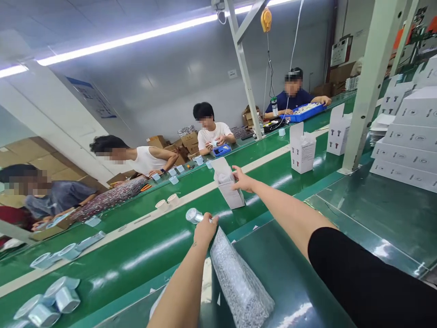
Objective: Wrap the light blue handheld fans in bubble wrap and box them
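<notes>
My left hand (204, 231) is closed around a shiny light-blue device with a round head (194, 216); its head sticks out to the left over the green belt and the rest is hidden by my fingers. An open white box (231, 192) with its flap raised stands on the belt. My right hand (244, 180) is at the box's upper right side, its fingers spread and the fingertips at the edge. Something pale and wrapped shows in the box's mouth. Just below my left hand lies a bundle of clear bubble wrap (239, 278).
Light-blue parts (51, 298) lie on the belt (143, 255) at left. Two more open boxes (303, 155) stand farther right, beside a green post (363, 86). Stacked white boxes (406, 141) fill the right. Several co-workers sit across the belt, one with a blue tray (302, 116).
</notes>
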Motion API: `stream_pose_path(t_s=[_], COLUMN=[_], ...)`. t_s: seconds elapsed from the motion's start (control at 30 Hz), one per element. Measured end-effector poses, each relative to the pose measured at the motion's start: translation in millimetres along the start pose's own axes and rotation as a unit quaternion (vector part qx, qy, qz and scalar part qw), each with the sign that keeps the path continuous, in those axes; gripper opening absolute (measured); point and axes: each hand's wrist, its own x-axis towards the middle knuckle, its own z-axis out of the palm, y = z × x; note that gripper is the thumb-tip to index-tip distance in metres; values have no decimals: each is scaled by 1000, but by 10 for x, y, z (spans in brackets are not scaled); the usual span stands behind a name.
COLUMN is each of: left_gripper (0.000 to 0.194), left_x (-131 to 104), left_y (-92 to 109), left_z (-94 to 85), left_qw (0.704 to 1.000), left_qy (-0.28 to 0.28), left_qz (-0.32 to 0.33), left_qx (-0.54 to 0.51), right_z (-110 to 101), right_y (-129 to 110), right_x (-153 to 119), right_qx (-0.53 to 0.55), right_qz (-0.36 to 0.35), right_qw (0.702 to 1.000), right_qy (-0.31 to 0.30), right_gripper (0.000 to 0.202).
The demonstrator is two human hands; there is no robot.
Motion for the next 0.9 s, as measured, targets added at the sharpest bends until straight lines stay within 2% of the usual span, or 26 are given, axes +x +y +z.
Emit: stream_pose_path(t_s=[0.1, 0.2, 0.3, 0.33, 0.37, 0.43, 0.5, 0.57, 0.6, 0.63, 0.67, 0.7, 0.73, 0.77, 0.8, 0.83, 0.9], left_gripper=[15, 8, 13, 14, 17, 24, 31, 34, 35, 36, 36, 35, 33, 31, 29, 28, 25], left_x=[26, -15, -264, -429, -644, -1197, -1807, -2329, -2543, -2738, -2932, -3137, -3355, -3579, -3795, -3989, -4263], left_y=[-21, 49, 187, 231, 269, 325, 337, 217, 61, -178, -500, -891, -1328, -1780, -2218, -2617, -3234], left_z=[-51, -247, -511, -587, -648, -712, -714, -715, -737, -779, -838, -905, -968, -1011, -1022, -989, -789], left_qw=[998, 986, 959, 947, 931, 883, 835, 832, 841, 852, 862, 868, 864, 856, 840, 824, 810], left_qy=[9, 43, 83, 92, 95, 83, 55, 47, 62, 97, 151, 219, 294, 342, 358, 356, 328], left_qz=[-28, -59, -66, -62, -53, -19, 31, 79, 91, 87, 60, 8, -74, -180, -300, -364, -432], left_qx=[-50, -147, -262, -301, -348, -461, -546, -547, -529, -507, -480, -446, -402, -343, -277, -250, -224], right_z=[-72, -132, 56, 190, 353, 734, 1121, 1449, 1580, 1692, 1788, 1876, 1962, 2054, 2156, 2272, 2551], right_y=[-3, -130, -289, -347, -409, -558, -734, -902, -969, -1019, -1049, -1061, -1057, -1039, -1011, -975, -875], right_x=[-98, -360, -702, -818, -936, -1185, -1460, -1737, -1864, -1980, -2088, -2190, -2293, -2403, -2522, -2650, -2926], right_qx=[-11, -25, -15, -10, 3, 73, 187, 273, 285, 282, 268, 245, 212, 175, 139, 108, 79], right_qz=[10, 13, 28, 44, 70, 147, 220, 264, 270, 272, 277, 287, 305, 330, 358, 386, 428], right_qw=[1000, 995, 988, 989, 992, 986, 949, 913, 909, 909, 909, 906, 899, 884, 864, 841, 800], right_qy=[21, 95, 148, 140, 105, -20, -124, -149, -142, -142, -159, -191, -233, -281, -327, -365, -412], right_gripper=[109, 102, 65, 52, 44, 43, 38, 29, 25, 21, 16, 14, 15, 17, 20, 21, 20])
